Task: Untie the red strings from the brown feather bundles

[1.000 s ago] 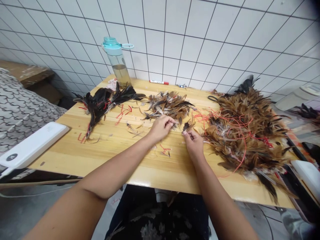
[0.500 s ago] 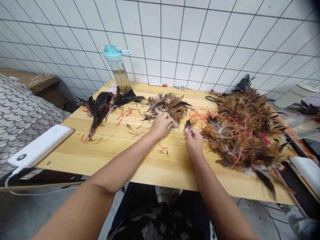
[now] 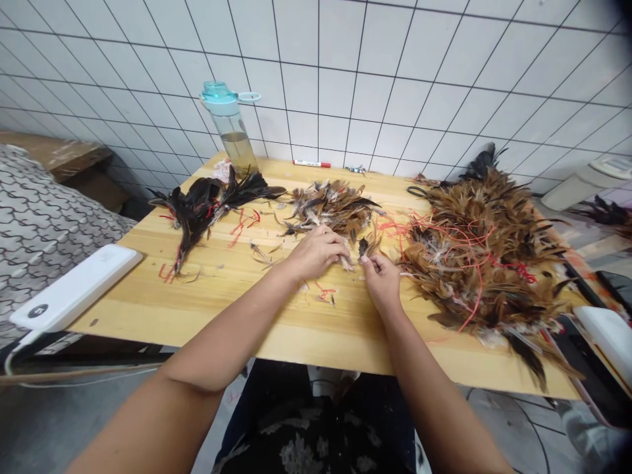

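My left hand [image 3: 320,251] is closed at the near edge of a middle pile of brown feathers [image 3: 332,203]. Pale quill ends [image 3: 347,263] stick out by its fingertips, though the grip itself is partly hidden. In my right hand [image 3: 382,276], thumb and fingers pinch a small bunch of dark and brown feathers [image 3: 366,247], its tips pointing away from me. A narrow gap separates the two hands just above the wooden table [image 3: 316,336].
Black feathers [image 3: 197,204] tied with red string lie left, near a water bottle [image 3: 232,135]. A big heap of brown feathers [image 3: 484,257] with loose red string [image 3: 476,283] covers the right. A marker [image 3: 311,164] lies by the tiled wall; a white power bank [image 3: 79,286] sits at the left edge.
My left hand has shifted slightly toward me, and pale quills now show at its fingertips. My right hand still pinches the small feather bunch, slightly farther left.
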{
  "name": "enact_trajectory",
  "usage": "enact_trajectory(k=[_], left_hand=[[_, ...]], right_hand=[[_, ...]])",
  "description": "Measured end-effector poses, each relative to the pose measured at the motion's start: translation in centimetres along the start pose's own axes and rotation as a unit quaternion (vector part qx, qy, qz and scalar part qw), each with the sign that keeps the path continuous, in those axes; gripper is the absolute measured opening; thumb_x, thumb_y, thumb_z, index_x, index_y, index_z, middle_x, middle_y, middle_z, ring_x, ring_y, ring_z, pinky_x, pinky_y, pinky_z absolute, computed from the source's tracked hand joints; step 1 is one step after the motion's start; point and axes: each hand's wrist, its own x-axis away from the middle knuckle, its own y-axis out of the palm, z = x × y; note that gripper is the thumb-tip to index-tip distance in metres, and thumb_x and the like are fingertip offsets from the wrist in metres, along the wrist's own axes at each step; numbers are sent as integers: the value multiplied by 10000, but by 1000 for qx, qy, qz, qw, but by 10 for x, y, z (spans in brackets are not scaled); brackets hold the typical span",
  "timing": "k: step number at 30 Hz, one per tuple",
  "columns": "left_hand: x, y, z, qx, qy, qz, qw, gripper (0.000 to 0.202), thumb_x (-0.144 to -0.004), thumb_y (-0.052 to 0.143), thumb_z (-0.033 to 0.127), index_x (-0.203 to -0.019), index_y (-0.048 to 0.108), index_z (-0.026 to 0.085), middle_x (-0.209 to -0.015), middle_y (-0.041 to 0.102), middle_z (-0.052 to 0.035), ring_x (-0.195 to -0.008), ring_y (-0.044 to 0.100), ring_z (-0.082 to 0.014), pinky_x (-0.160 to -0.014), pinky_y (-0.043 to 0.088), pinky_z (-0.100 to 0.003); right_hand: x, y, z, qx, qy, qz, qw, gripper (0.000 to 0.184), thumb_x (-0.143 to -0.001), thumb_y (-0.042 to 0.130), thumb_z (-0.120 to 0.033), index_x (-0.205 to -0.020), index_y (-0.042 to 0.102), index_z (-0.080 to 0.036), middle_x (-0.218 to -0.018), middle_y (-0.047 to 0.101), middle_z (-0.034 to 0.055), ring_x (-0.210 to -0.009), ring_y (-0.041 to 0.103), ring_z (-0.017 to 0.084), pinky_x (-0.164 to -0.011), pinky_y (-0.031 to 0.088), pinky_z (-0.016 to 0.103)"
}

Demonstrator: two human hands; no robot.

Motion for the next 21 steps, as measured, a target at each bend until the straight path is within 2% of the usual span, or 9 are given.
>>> enact_trajectory(k=[6, 13, 21], left_hand=[[5, -7, -4, 2, -16, -26, 1000, 289, -799, 615, 207, -1073, 704, 226, -1100, 650, -62, -1017, 486, -211, -943, 405, -367], [2, 5, 0, -6, 9, -65, 998, 340, -801, 642, 303, -1130, 682, 228, -1125, 627, -82, -1078, 448, -242, -967, 386, -396], [1, 16, -3, -3, -1, -30, 1000, 155, -865, 584, 298, -858, 717, 219, -975, 659, -68, -1017, 442, -211, -938, 366, -374]], right_hand=[[-1, 0, 0, -5, 3, -1, 1000, 317, -797, 509, -452, -630, 540, -184, -516, 399, -45, -508, 319, 99, -516, 270, 244], [0, 2, 4, -7, 2, -3, 1000, 334, -810, 513, -464, -630, 537, -183, -526, 412, -40, -520, 332, 98, -509, 264, 235], [0, 2, 2, 9, 4, -16, 1000, 329, -810, 513, -449, -611, 509, -187, -519, 411, -44, -515, 337, 97, -519, 261, 240]])
